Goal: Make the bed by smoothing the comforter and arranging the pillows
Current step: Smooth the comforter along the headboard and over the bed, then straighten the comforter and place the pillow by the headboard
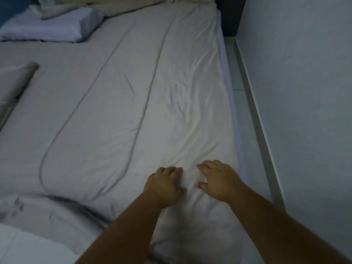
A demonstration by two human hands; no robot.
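Observation:
A pale grey comforter [122, 103] lies spread over the right half of the bed, with wrinkles near its right side. My left hand [164, 184] and my right hand [217, 180] rest palm down on it near the foot end, close together, fingers slightly curled and pressing on the fabric without gripping it. A lavender pillow [49, 28] sits at the head on the left. A cream pillow [133, 2] lies along the top edge. Another grey pillow [14, 80] pokes in from the left edge.
A white wall [304, 92] runs along the right side of the bed, leaving a narrow strip of tiled floor [240, 77]. A dark headboard [227, 18] stands at the far end. Light floor [24, 248] shows at the bottom left, beside a bunched comforter corner [47, 212].

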